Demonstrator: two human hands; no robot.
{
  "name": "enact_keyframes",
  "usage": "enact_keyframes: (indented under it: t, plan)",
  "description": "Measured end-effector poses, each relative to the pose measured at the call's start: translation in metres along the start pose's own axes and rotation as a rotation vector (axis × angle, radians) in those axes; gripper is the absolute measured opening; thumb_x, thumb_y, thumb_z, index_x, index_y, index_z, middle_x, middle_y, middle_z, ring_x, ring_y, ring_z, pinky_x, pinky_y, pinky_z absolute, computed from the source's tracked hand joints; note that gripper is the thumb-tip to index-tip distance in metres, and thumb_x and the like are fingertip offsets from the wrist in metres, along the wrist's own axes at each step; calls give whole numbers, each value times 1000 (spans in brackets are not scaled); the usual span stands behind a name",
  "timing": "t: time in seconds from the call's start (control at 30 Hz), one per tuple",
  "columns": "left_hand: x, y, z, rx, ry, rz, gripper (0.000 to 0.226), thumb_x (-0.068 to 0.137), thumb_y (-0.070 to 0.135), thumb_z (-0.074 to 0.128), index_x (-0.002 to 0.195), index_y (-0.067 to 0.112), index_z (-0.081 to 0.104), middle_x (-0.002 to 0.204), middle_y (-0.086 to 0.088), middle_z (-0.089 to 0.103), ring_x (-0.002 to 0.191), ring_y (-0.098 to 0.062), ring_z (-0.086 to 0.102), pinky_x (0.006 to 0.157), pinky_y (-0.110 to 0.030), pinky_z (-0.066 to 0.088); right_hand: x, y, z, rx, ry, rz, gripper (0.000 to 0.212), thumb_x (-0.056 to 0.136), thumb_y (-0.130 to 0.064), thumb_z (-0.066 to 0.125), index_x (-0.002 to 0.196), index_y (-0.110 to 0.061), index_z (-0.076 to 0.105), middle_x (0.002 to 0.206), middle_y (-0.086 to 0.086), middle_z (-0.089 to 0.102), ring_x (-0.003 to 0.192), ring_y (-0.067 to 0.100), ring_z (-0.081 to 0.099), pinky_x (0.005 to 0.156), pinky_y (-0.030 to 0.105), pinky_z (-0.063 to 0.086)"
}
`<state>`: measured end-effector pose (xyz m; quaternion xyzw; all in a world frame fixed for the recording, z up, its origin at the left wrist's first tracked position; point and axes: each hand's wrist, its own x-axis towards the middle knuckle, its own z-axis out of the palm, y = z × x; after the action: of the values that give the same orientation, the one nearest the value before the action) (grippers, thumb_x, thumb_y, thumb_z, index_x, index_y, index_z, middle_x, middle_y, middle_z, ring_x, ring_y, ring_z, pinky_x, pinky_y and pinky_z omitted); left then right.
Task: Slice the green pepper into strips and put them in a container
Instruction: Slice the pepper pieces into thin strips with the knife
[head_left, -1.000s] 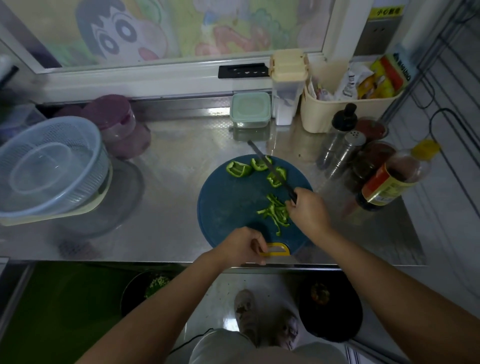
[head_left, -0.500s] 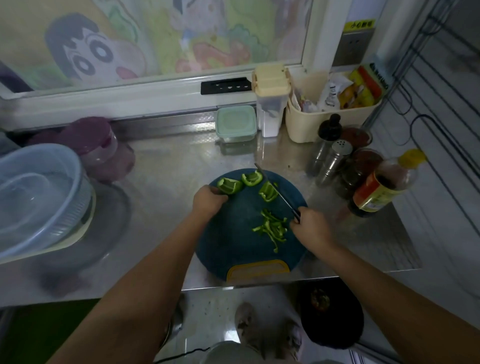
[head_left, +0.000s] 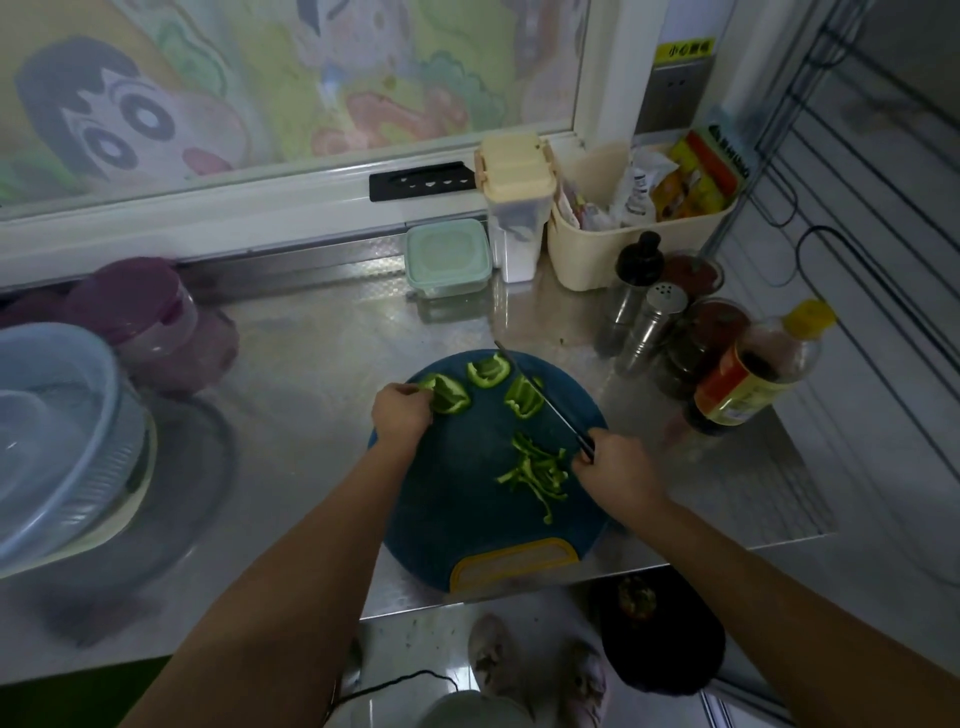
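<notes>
On cutting board (head_left: 467, 499): left hand (head_left: 400, 413) pinches pepper piece (head_left: 449, 396); right hand (head_left: 615, 467) grips knife (head_left: 545, 400).

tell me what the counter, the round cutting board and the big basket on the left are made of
Counter: likely stainless steel, shiny, mirroring the mint tub. Cutting board: probably plastic, matte dark blue with a yellow grip. Basket: seemingly translucent pale-blue plastic, its wall finely slotted.
</notes>
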<state>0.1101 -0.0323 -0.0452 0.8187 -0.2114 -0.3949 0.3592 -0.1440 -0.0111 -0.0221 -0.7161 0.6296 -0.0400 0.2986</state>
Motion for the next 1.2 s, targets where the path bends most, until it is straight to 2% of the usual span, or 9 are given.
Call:
enact_keyframes:
  t: [0.1,0.2,0.33,0.47,0.63,0.73,0.87,1.03,1.2]
  plan:
    - [-20,3,-7,-93,-82,32,6,89,4,57,93,5,54,83,-13,61,72,-24,61,65,-32,55,-5,-6,0,31,7,-35,39,88,-16,57,60,-24,31,57,-6,38,55,12,41,51,25,29]
    - [-35,-5,-18,-118,-152,58,15,90,3,55,81,14,53,81,-8,60,66,-17,59,56,-25,51,-12,-16,3,107,17,-72,39,86,-14,57,58,-21,32,55,-5,38,50,6,37,45,21,24]
    - [-60,-20,-31,-79,-316,71,13,91,4,55,84,15,56,76,-3,61,64,-12,60,49,-17,51,-26,-32,9,162,21,-103,39,86,-17,58,57,-21,32,55,-6,39,50,8,40,43,20,27]
    - [-76,-34,-36,-67,-314,43,14,93,7,53,82,15,55,72,-2,59,56,-7,59,47,-18,51,-31,-36,17,113,25,-120,39,89,-23,57,59,-25,33,58,-9,40,60,14,46,46,25,26]
    - [-96,-41,-41,-106,-359,-61,12,95,13,51,85,14,57,80,-7,57,67,-18,59,54,-31,58,-37,-37,20,138,101,-154,30,88,-26,61,67,-17,42,69,-2,49,66,19,52,55,26,32]
    - [-109,-39,-44,-59,-429,-78,7,95,14,51,92,14,58,84,-5,56,70,-18,59,51,-28,58,-42,-47,23,189,140,-241,27,83,-27,69,71,-13,49,76,-1,50,67,16,51,58,28,36]
    - [-120,-39,-42,39,-485,-26,9,92,13,55,100,13,59,85,-4,59,72,-14,59,58,-26,57,-45,-58,32,231,37,-320,28,74,-30,78,75,-11,58,73,-1,58,71,16,56,68,31,47]
    - [-132,-39,-40,107,-554,32,21,89,8,56,109,13,62,93,-8,63,78,-15,62,73,-26,56,-51,-61,46,172,30,-334,44,76,-25,75,60,-27,35,69,-4,54,68,14,54,63,27,42]
    - [-141,-53,-42,65,-625,110,25,91,28,58,114,17,58,108,-3,63,97,-11,62,84,-26,55,-49,-59,57,253,23,-214,32,80,-12,68,64,-20,41,67,-5,51,68,15,51,61,26,37]
